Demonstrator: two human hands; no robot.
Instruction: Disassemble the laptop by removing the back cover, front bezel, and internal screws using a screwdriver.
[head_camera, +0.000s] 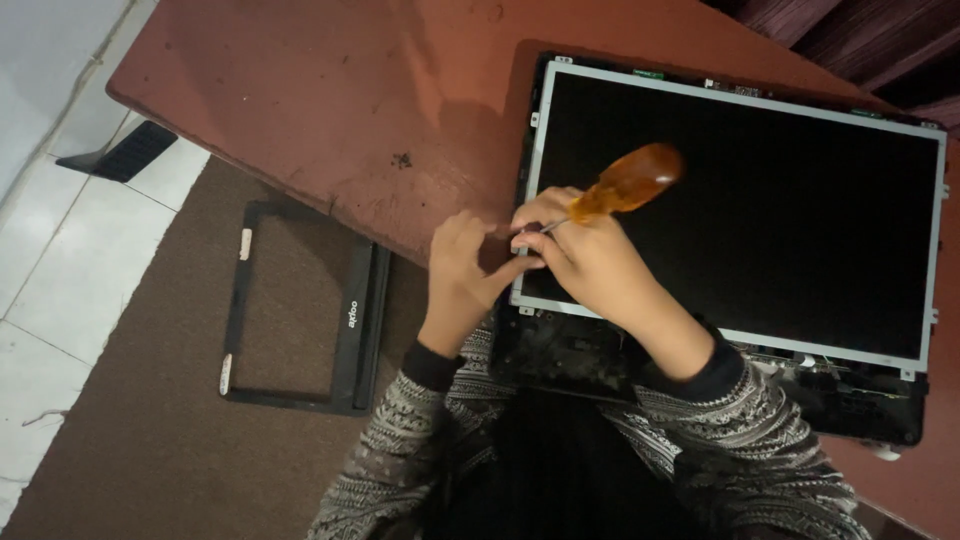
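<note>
Amber, see-through plastic handle on the screwdriver (625, 185), so it's easy to spot: the right hand (590, 255) has its grip closed around the lower handle and shaft, tip pointing down toward the left edge of the flat black display panel with the silver metal frame (740, 200). That panel lies face up in its opened black back shell on the reddish-brown wooden counter (330, 100), near the front edge. The left hand (465, 275) sits just beside the right, fingers curled and pinching right at the tip, though I can't tell whether there's a screw in there; it's too small and dark.

Down on the brown carpet (150, 420) the removed black plastic bezel frame (300, 310) lies flat, well apart from everything.

What worries me: the tip is right next to the left fingertips and the panel's edge. My guess is a slip off the screw head could jab a finger or gouge the screen. The panel also sits close to the counter's edge, so a hard push could shift it.
</note>
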